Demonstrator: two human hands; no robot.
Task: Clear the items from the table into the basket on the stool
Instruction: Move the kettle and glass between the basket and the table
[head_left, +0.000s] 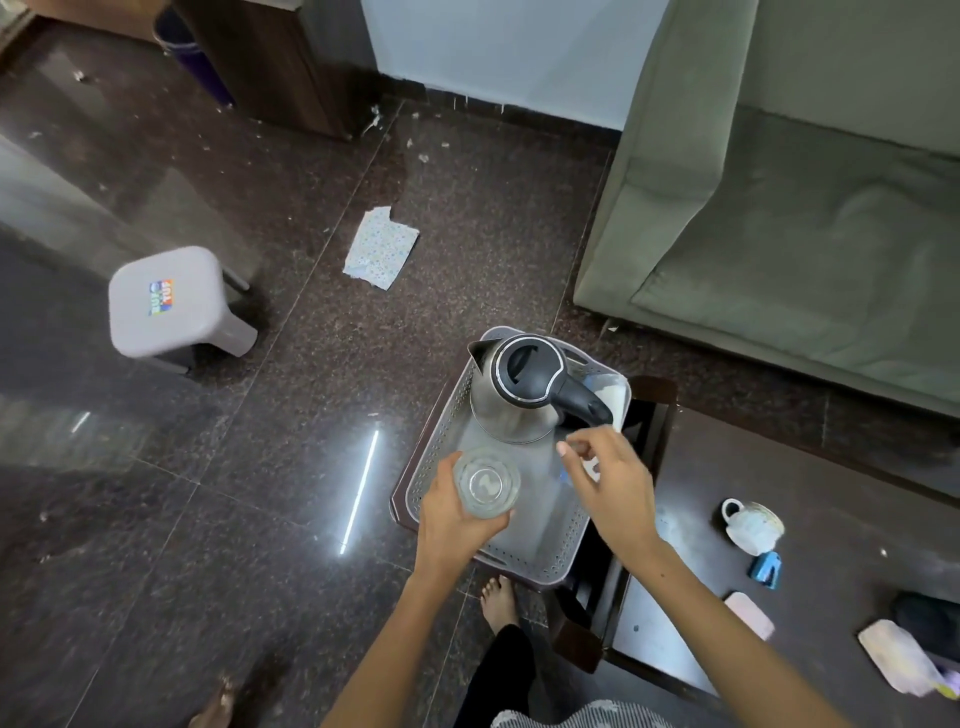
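A grey perforated basket (540, 551) rests on a dark stool beside the dark table (831, 493). A steel kettle (511, 400) with a black lid and handle stands in the basket's far end. My left hand (457, 519) grips a clear glass (487, 483) just above the basket's left side. My right hand (610, 488) hovers over the basket's right side, fingers loosely curled, below the kettle handle; something small and blue shows under it. On the table lie a white cup (750, 525), a small blue item (764, 569), a pink block (749, 613) and a pale packet (893, 657).
A grey plastic stool (171, 304) stands on the floor at left. A patterned paper scrap (379, 249) lies on the dark tiles. A green sofa (779, 208) fills the right. My bare foot (498, 603) is below the basket.
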